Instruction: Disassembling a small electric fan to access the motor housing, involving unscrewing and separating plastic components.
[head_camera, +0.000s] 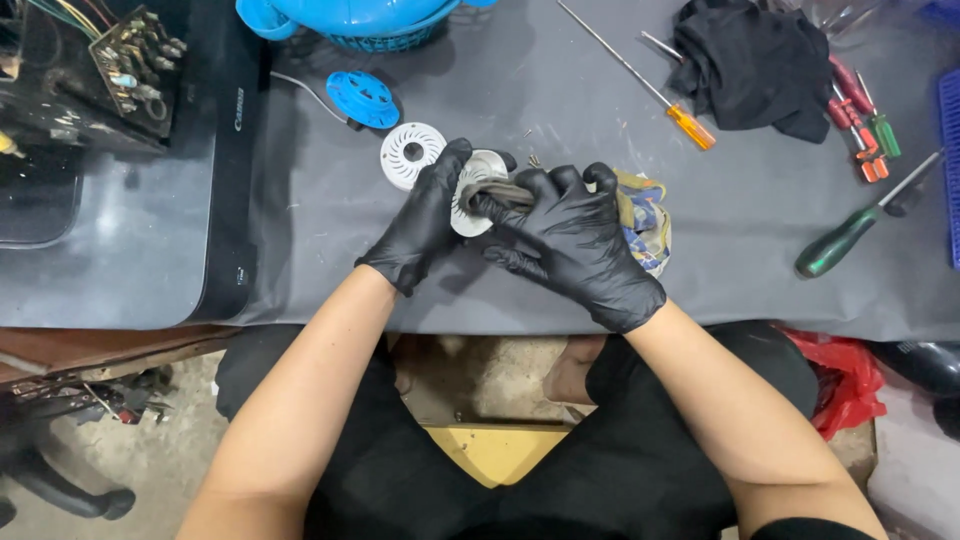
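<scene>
Grey mat (600, 110) over cluttered workbench (120, 250)

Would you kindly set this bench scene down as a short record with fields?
Left hand: left hand in a black glove, gripping a round silver metal part
Right hand: right hand, gloved, pressing a grey-brown rag onto that part
Surface: grey mat
Beside the hands: white slotted disc, blue disc
Tools: orange-handled screwdriver, green-handled screwdriver
Also: black cloth
</scene>
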